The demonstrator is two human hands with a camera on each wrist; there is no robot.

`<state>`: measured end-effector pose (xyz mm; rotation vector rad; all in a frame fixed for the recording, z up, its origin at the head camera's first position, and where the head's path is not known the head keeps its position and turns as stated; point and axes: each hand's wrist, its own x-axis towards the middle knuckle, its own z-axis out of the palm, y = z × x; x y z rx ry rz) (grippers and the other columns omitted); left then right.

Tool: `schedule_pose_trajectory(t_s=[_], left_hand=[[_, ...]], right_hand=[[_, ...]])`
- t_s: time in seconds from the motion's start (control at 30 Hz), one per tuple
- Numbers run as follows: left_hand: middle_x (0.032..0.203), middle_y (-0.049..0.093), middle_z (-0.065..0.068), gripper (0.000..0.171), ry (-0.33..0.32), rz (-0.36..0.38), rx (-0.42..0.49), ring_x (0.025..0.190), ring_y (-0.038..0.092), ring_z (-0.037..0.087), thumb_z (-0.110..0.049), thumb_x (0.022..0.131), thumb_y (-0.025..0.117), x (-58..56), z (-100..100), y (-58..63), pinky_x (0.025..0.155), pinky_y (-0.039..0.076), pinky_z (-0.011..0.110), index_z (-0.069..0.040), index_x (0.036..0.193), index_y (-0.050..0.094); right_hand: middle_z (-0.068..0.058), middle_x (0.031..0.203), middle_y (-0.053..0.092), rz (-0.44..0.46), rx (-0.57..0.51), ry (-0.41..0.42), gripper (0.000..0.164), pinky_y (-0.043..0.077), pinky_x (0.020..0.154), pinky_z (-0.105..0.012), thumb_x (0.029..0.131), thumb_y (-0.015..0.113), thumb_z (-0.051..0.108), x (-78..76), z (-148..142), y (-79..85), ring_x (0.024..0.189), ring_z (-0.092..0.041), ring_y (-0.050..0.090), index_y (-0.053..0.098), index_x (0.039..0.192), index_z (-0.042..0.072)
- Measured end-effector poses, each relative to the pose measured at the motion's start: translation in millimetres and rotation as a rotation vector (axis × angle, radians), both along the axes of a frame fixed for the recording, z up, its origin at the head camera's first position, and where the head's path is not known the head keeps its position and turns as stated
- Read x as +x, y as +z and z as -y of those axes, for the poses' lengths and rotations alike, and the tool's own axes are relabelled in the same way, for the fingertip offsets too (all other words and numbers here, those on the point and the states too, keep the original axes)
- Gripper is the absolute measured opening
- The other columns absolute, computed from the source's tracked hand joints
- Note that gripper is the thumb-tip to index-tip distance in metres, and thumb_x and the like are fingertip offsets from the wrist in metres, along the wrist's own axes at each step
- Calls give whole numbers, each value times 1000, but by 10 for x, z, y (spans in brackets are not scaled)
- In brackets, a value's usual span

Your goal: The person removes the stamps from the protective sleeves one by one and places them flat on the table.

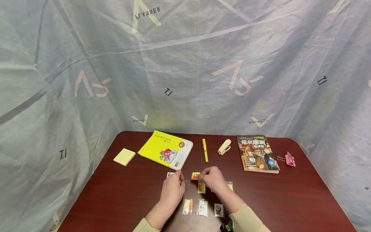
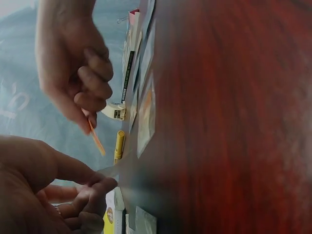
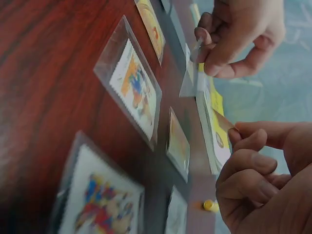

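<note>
My right hand (image 1: 213, 178) pinches a small orange stamp (image 1: 195, 175) by its edge, above the table. In the left wrist view, that stamp (image 2: 97, 138) is tilted and seen nearly edge-on. My left hand (image 1: 173, 188) pinches a clear plastic sleeve (image 2: 109, 171) between thumb and fingertips, apart from the stamp. Near me lie sleeved stamps in a row: an orange one (image 1: 187, 207), a pale one (image 1: 202, 207) and a dark one (image 1: 219, 210). Another sleeved stamp (image 1: 201, 187) lies by my right hand, and one (image 1: 230, 186) is partly hidden behind my right wrist.
Further back on the dark red table (image 1: 116, 196) are a sticky-note pad (image 1: 124, 157), a yellow book (image 1: 165, 149), a yellow pen (image 1: 205, 150), a cream stapler (image 1: 224, 147), a comic-style book (image 1: 257, 154) and a pink binder clip (image 1: 289, 159). A grey curtain hangs behind.
</note>
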<state>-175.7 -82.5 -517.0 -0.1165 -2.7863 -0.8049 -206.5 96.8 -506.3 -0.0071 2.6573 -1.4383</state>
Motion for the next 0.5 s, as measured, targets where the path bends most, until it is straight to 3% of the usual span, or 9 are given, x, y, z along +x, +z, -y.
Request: schedule_pose_trajectory(t_s=[0.1, 0.3, 0.5], left_hand=[[56, 50, -5, 22, -7, -2, -40, 52, 50, 17, -9, 71, 69, 10, -19, -16, 49, 36, 31, -18, 65, 50], [58, 59, 5, 16, -31, -24, -147, 55, 59, 27, -8, 65, 68, 23, -72, -57, 46, 39, 39, -14, 60, 54], [58, 60, 8, 16, 46, -16, -241, 52, 57, 27, -15, 68, 68, 15, -113, -67, 44, 39, 40, -12, 59, 55]], right_hand=[[3, 58, 58, -9, 123, 34, 21, 38, 45, -28, 77, 73, 24, -31, 92, 19, 48, -13, 46, 68, 66, 7], [5, 44, 47, -2, 339, 37, 34, 35, 43, -29, 76, 72, 28, -69, 240, 14, 41, -14, 44, 56, 49, 15], [1, 53, 52, 16, 499, 22, 31, 36, 45, -34, 75, 72, 32, -90, 310, -8, 50, -19, 48, 54, 54, 17]])
